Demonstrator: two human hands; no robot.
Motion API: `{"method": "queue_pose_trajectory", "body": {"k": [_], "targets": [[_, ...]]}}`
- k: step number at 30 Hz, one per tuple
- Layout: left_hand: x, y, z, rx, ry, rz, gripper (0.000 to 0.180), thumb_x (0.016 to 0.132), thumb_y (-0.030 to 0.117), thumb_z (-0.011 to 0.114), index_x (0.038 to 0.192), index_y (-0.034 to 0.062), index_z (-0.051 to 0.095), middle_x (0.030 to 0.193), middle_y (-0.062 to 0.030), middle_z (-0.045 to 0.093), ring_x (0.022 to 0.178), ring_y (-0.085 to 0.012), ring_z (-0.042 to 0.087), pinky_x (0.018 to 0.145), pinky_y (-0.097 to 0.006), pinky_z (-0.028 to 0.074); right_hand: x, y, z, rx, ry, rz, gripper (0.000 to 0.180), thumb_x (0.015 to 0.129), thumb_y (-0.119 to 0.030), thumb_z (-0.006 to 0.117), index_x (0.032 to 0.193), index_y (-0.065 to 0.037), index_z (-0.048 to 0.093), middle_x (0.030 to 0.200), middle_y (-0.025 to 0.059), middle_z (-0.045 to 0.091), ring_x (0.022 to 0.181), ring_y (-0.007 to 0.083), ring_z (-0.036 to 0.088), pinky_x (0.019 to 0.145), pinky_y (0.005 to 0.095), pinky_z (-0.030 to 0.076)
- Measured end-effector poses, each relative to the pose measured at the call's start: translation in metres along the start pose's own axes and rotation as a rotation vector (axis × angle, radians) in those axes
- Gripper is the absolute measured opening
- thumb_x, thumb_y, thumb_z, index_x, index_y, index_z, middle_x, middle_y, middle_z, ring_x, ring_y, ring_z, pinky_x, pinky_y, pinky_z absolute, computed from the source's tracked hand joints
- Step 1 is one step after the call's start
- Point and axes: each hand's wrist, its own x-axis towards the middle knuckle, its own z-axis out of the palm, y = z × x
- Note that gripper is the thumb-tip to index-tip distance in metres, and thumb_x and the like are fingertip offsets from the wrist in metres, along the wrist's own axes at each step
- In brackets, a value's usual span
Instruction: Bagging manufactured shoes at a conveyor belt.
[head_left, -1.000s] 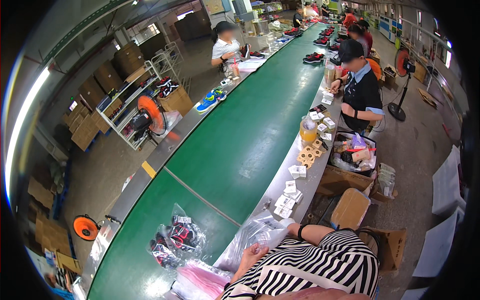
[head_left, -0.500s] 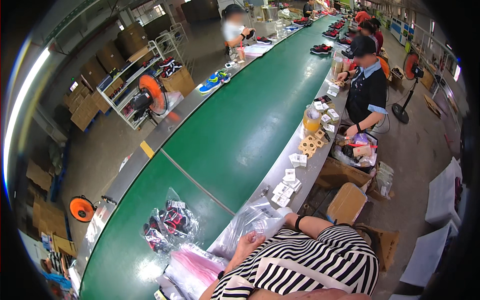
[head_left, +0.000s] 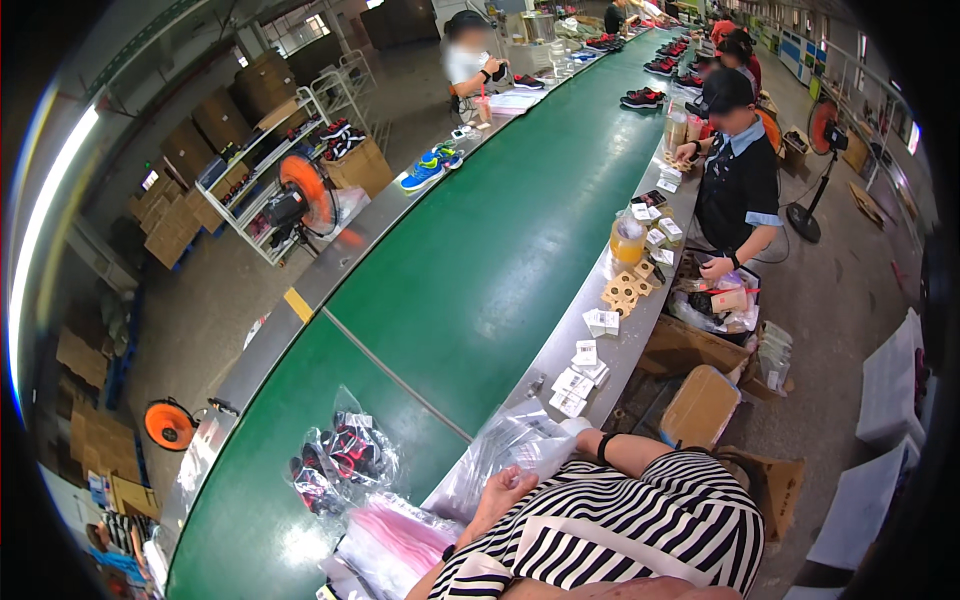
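Observation:
My left hand [head_left: 503,492] rests with curled fingers on a heap of clear plastic bags [head_left: 500,445] at the steel edge of the green conveyor belt [head_left: 480,270]. My right hand [head_left: 574,430], with a black band on its wrist, reaches into the same heap from the right, and its fingers are hidden by the plastic. A clear bag holding dark shoes with red trim [head_left: 335,460] lies on the belt to the left of my hands. A stack of pink-tinted bags [head_left: 395,540] sits just in front of my left forearm.
Small white tags [head_left: 580,375] and tan cards [head_left: 625,290] lie along the steel ledge, with a yellow jar [head_left: 627,240] beyond. A seated person in a dark shirt [head_left: 740,180] works further along. Cardboard boxes [head_left: 700,405] stand on the floor to the right. Blue shoes [head_left: 425,170] and an orange fan [head_left: 300,195] are across the belt.
The view has tipped and shifted a little. Both hands stay at the heap of clear bags, the left one slightly further forward on it.

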Motion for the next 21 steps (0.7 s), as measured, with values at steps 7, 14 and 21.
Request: {"method": "queue_pose_trajectory", "body": {"k": [7, 14, 21], "targets": [[0.003, 0.000, -0.001, -0.066, 0.005, 0.035, 0.020, 0.083, 0.016, 0.062, 0.095, 0.0003, 0.060, 0.083, 0.0001, 0.061, 0.073, -0.0056, 0.053, 0.065, -0.021, 0.043, 0.003, 0.006, 0.000, 0.031, -0.006, -0.009, 0.033, 0.074, -0.036, 0.053, 0.091, -0.010, 0.064, 0.090, 0.0165, 0.063, 0.082, 0.0327, 0.061, 0.070, 0.0372, 0.047], [0.006, 0.002, -0.003, -0.063, 0.008, 0.041, 0.020, 0.083, 0.016, 0.062, 0.095, 0.0006, 0.060, 0.083, -0.0004, 0.061, 0.073, -0.0063, 0.054, 0.064, -0.021, 0.044, 0.006, 0.007, 0.001, 0.038, -0.042, -0.021, 0.035, 0.074, -0.037, 0.054, 0.094, -0.010, 0.064, 0.090, 0.0161, 0.063, 0.082, 0.0323, 0.061, 0.070, 0.0362, 0.047], [0.006, 0.007, -0.001, -0.049, 0.028, 0.008, 0.024, 0.084, 0.016, 0.060, 0.102, -0.0005, 0.058, 0.087, -0.0029, 0.062, 0.074, -0.0064, 0.055, 0.066, -0.020, 0.045, 0.009, 0.009, 0.003, 0.033, -0.068, -0.028, 0.036, 0.073, -0.038, 0.055, 0.095, -0.011, 0.064, 0.089, 0.0153, 0.064, 0.081, 0.0317, 0.061, 0.070, 0.0351, 0.047]]}}
